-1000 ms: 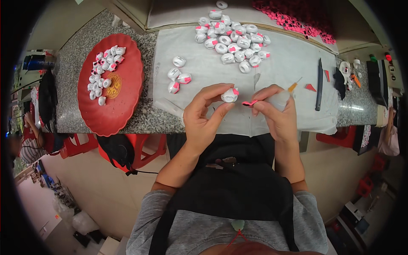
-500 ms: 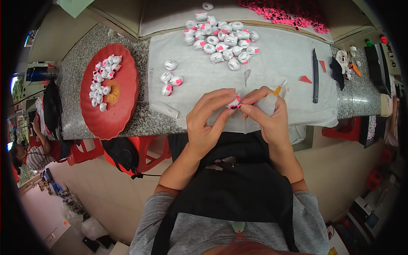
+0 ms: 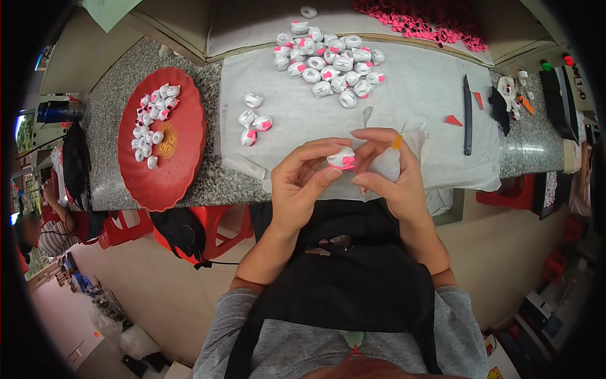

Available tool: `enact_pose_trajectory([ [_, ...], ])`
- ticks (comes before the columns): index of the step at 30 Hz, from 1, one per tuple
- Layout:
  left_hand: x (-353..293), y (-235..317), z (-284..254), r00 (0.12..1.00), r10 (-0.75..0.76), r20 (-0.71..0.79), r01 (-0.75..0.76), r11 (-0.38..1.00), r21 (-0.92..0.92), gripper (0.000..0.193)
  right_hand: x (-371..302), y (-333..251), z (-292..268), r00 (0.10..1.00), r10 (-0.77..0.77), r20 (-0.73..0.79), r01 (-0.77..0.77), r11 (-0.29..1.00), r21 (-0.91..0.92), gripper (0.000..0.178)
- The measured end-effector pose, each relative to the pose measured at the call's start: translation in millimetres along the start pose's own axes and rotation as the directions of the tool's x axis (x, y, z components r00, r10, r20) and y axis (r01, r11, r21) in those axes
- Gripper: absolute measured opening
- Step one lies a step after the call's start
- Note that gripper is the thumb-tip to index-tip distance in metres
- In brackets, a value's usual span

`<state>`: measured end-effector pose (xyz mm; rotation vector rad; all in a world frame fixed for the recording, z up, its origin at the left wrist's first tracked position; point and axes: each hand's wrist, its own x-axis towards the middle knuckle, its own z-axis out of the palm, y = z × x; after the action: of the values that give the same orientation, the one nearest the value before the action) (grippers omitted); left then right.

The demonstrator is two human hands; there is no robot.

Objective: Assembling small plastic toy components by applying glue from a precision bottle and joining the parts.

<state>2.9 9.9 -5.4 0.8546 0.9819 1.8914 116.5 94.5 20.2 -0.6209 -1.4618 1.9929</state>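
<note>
Between the thumb and fingers of my left hand is a small white rounded plastic piece with a pink part on its lower right side. My right hand is curled round a translucent squeeze bottle with an orange needle tip pointing up and away. The right thumb and fingertips are apart, close beside the white piece. A heap of similar white-and-pink pieces lies further back on the white sheet. Several more pieces sit to the left of my hands.
A red scalloped tray with white pieces stands at left on the granite counter. Many pink parts are spread on the back shelf. At right lie a dark flat bar, red scraps and a black cloth.
The white piece has been turned so its pink part now shows fully. My right thumb and fingers have moved away from it and spread apart, with the bottle still held.
</note>
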Motion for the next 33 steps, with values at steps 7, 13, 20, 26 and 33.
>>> enact_pose_trajectory([
  [7, -2, 2, -1, 0.998, -0.026, 0.050, 0.028, 0.999, -0.039, 0.023, 0, 9, -3, 0.994, 0.046, 0.101, -0.050, 0.998, 0.043, 0.029],
  [13, -3, -2, -5, 0.998, 0.011, 0.068, -0.015, 0.998, 0.060, 0.021, -4, 13, -1, 0.997, 0.019, 0.080, -0.027, 0.994, 0.105, 0.025],
  [20, -4, -3, -7, 0.997, 0.032, 0.071, -0.044, 0.985, 0.164, 0.017, -6, 13, 1, 0.997, 0.013, 0.075, -0.024, 0.989, 0.147, 0.024],
  [26, -3, -1, -6, 0.997, -0.056, 0.061, 0.054, 0.997, 0.049, 0.018, -5, 15, -3, 0.996, 0.054, 0.073, -0.065, 0.986, 0.157, 0.023],
  [33, -4, -4, -3, 0.999, 0.036, -0.006, -0.034, 0.981, 0.193, 0.021, -1, 13, -1, 0.997, 0.034, 0.075, -0.042, 0.994, 0.105, 0.025],
])
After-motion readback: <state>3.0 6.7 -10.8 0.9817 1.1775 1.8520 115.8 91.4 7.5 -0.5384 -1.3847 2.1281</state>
